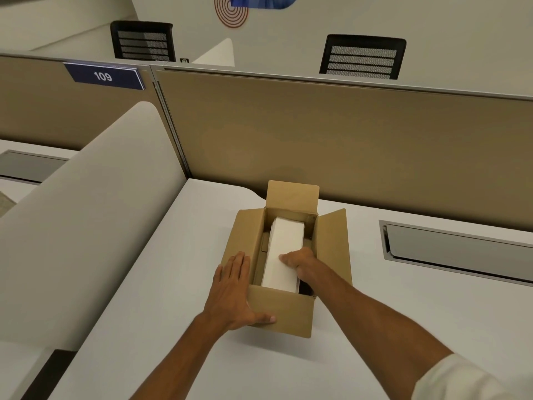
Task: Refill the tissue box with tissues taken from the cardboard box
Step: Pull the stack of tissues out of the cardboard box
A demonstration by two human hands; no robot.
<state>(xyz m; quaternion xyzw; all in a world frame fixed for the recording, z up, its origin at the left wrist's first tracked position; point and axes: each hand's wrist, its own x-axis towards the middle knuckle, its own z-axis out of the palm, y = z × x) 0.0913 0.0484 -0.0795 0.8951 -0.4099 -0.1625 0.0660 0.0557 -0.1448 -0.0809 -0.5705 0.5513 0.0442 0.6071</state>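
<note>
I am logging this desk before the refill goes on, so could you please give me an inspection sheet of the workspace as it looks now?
Surface: pale desk, bare apart from the box.
Job's things: open cardboard box, flaps spread; white tissues stacked inside. No tissue box in view.
Clutter: nothing seen.
Grippers: left hand lies flat on the box's left flap and near corner; right hand reaches inside, gripping the tissues.
Cables: nothing seen; a covered slot is set into the desk at the right.
Surroundings: tan partition behind, a sign reading 109, two black chairs beyond.
</note>
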